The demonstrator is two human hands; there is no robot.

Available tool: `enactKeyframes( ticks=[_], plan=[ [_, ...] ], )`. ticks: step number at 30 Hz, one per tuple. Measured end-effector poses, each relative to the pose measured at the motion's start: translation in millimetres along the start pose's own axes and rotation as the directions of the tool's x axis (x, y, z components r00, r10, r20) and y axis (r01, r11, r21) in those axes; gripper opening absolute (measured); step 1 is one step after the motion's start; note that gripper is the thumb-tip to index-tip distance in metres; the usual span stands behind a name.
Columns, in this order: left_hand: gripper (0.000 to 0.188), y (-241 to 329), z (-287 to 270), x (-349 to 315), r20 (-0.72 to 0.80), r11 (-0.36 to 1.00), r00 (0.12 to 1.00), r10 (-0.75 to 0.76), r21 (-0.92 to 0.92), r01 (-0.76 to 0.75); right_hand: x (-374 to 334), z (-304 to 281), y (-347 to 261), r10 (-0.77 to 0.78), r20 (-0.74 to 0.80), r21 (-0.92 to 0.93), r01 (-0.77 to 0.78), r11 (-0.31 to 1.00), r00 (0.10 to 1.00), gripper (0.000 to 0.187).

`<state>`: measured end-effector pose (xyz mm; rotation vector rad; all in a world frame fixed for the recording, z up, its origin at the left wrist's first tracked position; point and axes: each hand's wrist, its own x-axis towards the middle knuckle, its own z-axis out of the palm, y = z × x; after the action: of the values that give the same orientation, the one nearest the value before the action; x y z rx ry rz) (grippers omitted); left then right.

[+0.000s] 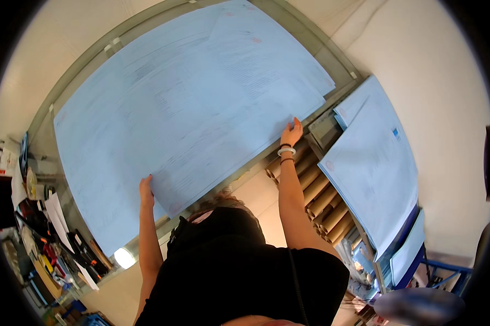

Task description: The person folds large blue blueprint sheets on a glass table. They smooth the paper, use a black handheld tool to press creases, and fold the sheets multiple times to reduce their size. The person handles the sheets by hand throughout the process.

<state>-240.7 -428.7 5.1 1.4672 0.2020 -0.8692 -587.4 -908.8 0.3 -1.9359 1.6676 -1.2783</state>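
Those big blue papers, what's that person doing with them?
A person in a black top has both bare hands at the large light-blue printed paper sheets spread over a greenish tabletop. The left hand and the right hand are at the sheets' edges; whether they grip is unclear. More light-blue sheets lie to the right, near brown cylindrical tubes.

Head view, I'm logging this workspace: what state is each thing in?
Sheets: spread flat, overlapping
Table: mostly covered
Left hand: at a sheet's edge, grip unclear
Right hand: at the near edge, fingers bent, grip unclear
Side pile: stacked, edges uneven
Tubes: lying side by side
Bracelet: worn, right wrist
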Motion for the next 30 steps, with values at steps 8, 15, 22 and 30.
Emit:
enactKeyframes(
  ticks=[8,15,22,30],
  plan=[
    [0.025,-9,-6,-15,0.107,0.935,0.984,0.145,0.312,-0.171,-131,-58,-75,0.096,0.481,0.512,-0.368,0.776,0.872,0.025],
    [0.027,-34,0,-5,0.135,0.934,0.946,0.295,0.166,-0.316,-238,-117,-154,0.043,0.993,-0.118,-0.887,0.446,-0.111,0.041],
    [0.032,-65,47,-50,0.015,0.966,0.972,0.234,0.105,-0.235,-308,-128,-200,0.003,0.966,-0.256,-0.96,0.112,-0.257,0.041],
    [0.037,-67,72,-77,-0.048,0.757,0.925,0.376,0.591,-0.277,-357,-123,-207,0.315,0.948,-0.066,-0.996,0.059,-0.044,0.035]
  ],
)
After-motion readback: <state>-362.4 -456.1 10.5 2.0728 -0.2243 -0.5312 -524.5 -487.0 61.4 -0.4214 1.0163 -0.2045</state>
